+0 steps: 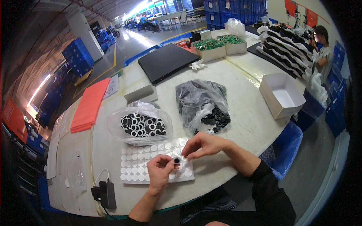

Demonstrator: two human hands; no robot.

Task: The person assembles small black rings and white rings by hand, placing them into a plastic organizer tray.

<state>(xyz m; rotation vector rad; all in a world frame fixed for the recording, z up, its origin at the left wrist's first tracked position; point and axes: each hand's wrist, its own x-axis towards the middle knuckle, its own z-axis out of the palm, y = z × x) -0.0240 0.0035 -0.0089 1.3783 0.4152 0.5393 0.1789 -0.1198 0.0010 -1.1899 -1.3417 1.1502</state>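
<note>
Just below and left of the picture's centre line, in the lower middle of the frame, a small round piece with a black centre sits at the fingertips of the left hand. That hand's grip is closed, thumb and fingers pinching the piece near its edge, above a white tray set with rows of white discs. The right hand hangs just beside it, over the tray's upper right part. Its grip is bent nearly to a pinch; whether anything is between the fingertips I cannot tell.

The piece looks very light and stiff, probably plastic, and perhaps a little slippery because of its smooth, narrow rim. The outer edge seems the best place to hold it, with light pressure from opposite sides, leaving the centre uncovered. Breaking it seems less likely than dropping it.

Above the tray on the counter, a clear bag lies open around black and white rings; at the frame's centre, a greyish bag holds black parts.
</note>
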